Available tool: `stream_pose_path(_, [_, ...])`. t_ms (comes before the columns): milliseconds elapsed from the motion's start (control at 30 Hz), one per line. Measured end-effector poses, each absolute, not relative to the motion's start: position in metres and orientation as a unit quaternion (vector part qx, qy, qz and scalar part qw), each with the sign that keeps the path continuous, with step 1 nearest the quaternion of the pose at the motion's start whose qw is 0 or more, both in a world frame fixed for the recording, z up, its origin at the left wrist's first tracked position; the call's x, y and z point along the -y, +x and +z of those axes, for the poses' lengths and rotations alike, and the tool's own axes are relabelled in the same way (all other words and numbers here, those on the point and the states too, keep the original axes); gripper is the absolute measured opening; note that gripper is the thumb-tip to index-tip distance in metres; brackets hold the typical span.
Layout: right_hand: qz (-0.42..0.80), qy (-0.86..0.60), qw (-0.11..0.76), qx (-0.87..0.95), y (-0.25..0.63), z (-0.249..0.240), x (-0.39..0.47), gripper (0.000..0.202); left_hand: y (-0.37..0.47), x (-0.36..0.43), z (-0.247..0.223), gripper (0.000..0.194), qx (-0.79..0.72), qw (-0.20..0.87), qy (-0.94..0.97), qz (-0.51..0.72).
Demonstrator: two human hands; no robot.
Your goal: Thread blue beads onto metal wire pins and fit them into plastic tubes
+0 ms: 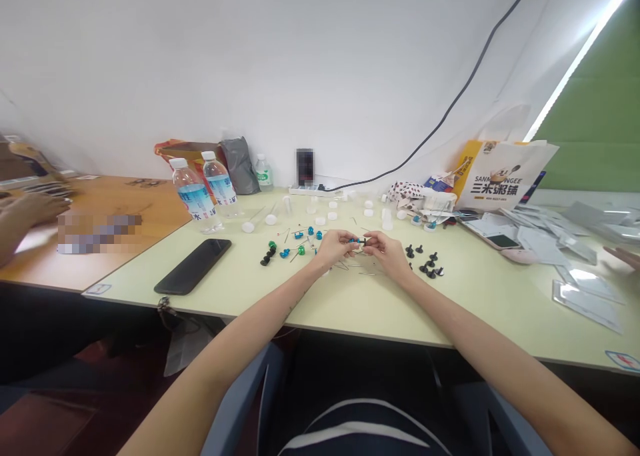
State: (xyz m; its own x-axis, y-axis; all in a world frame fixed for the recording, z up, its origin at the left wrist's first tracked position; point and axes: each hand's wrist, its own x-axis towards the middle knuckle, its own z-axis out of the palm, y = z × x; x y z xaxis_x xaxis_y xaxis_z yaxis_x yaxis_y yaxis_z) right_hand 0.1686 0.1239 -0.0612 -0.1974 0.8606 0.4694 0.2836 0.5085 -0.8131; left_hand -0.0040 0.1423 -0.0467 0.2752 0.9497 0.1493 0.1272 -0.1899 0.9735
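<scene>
Over the pale yellow table (345,303), my left hand (334,248) pinches a small blue part (353,241). My right hand (386,251) faces it, fingertips closed on a small black part (365,242). The two parts meet or nearly meet between the hands; which, I cannot tell. Thin metal rods (367,273) lie beneath the hands. Left of them are scattered blue pieces (311,231), green pieces (301,250) and black pieces (268,255). Several black flat-headed pieces (431,265) lie beyond my right hand.
A dark phone (193,266) and two water bottles (196,199) stand or lie at left. White caps (333,215) and clear tubes (255,220) are at the back. A paper bag (500,176) and clear flat packets (587,303) occupy the right. Other people's hands (30,209) show at both sides.
</scene>
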Motion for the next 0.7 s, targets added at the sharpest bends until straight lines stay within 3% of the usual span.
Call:
stream_pose_path(400, [0.293,-0.416,0.484,0.712,0.1686,-0.0603,-0.1228,0.018,-0.0042,-0.1381,-0.0431,0.019,-0.421,0.481,0.642,0.423])
stream_pose_path(700, [0.283,-0.413,0.485,0.717,0.1686,-0.0611,-0.1249,0.026,-0.0046,-0.1393,-0.0437,0.017,-0.429,0.479,0.637,0.425])
